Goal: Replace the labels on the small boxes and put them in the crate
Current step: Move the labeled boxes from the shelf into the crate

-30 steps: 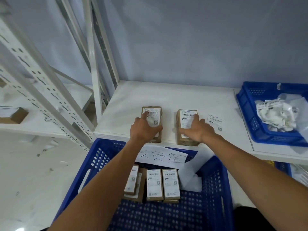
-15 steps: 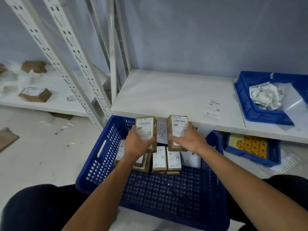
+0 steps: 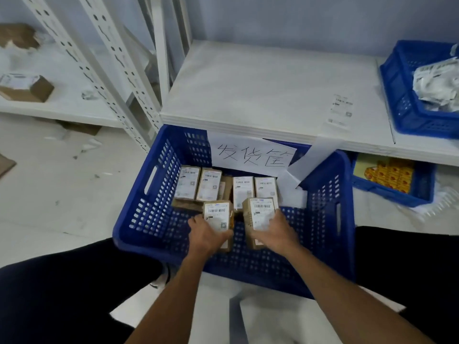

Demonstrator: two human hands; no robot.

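- holding a small box in each hand, low inside the blue crate: my left hand is wrapped round the left box, gripping it across its long sides, and my right hand is clamped the same way on the right box.
- both boxes are label-up, just in front of the packed boxes lined along the crate's far wall. whether they touch the crate floor yet, i cannot tell.
- light work by the look of it: plain brown cardboard, stiff enough to take a squeeze on the long sides, nothing i'd call fragile, though i can't see what's inside.
- the white labels look smooth, so i judge the bare card sides the better hold, and that spares the label corners from my fingertips.
- room: there's open crate floor on the near side and out to the left of my left hand, less to the right, where loose white paper lies in the far corner.
- edges to mind: the crate's near rim under my wrists, the paper sign hanging on the far wall, and the shelf edge jutting over the far rim.
- up on the shelf a loose label lies flat, apart from a second blue crate holding crumpled paper.
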